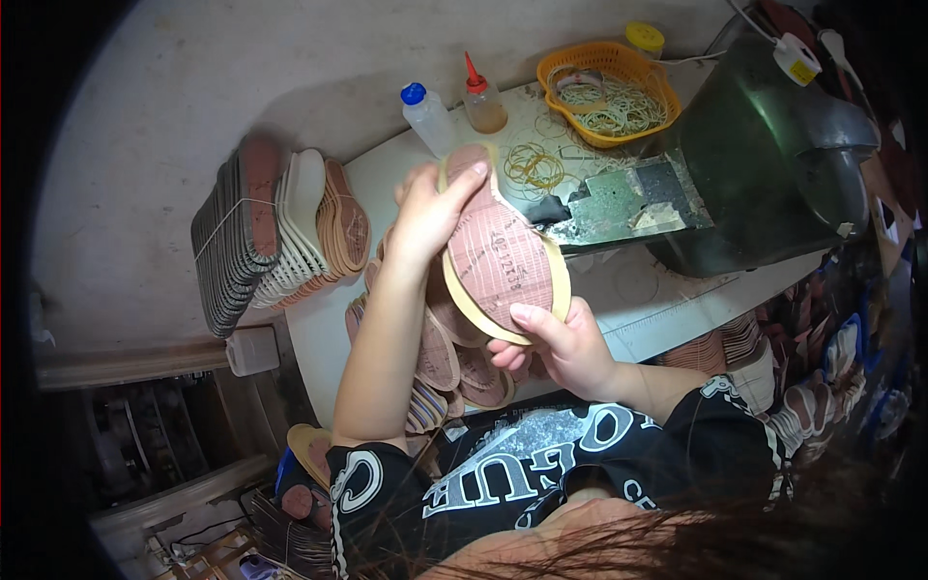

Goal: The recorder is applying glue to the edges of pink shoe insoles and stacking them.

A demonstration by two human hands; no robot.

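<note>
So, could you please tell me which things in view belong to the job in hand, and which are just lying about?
Seemingly in the job:
pink insole, held by left hand and right hand
loose insoles on the table
perhaps the green machine

Apparently just lying about:
blue-capped bottle
red-tipped bottle
orange basket of bands
white container

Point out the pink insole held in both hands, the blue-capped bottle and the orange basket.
Pink insole (pixel 505 253): head view, middle of its printed face.
Blue-capped bottle (pixel 426 120): head view, its pale body.
Orange basket (pixel 609 54): head view, its far wall.
</note>
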